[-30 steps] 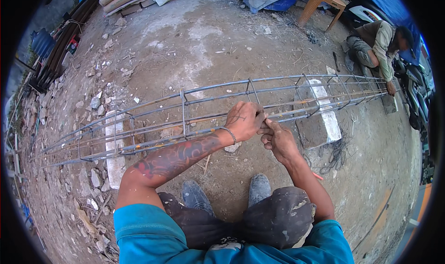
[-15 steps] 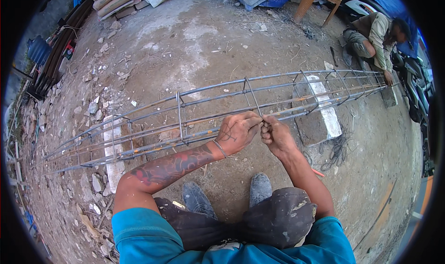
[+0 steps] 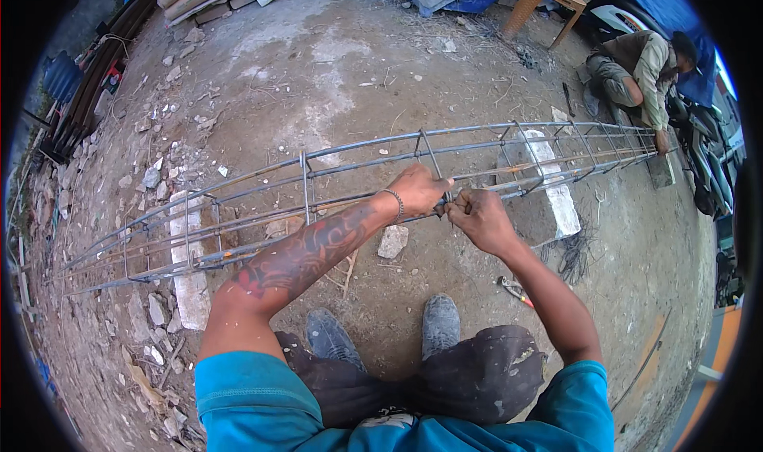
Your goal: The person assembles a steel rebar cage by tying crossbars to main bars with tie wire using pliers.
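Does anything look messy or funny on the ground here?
Yes, a bit. A dark tangle of thin wire lies on the ground by the near end of the right white-faced block; its loose, jumbled loops look messy. A red-handled tool, like pliers, lies in the dirt nearby.

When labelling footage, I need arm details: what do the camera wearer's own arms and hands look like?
The sleeves are short and teal. The left forearm carries a dark tattoo with reddish patches, and a chain-like bracelet. The left hand and right hand are gloveless.
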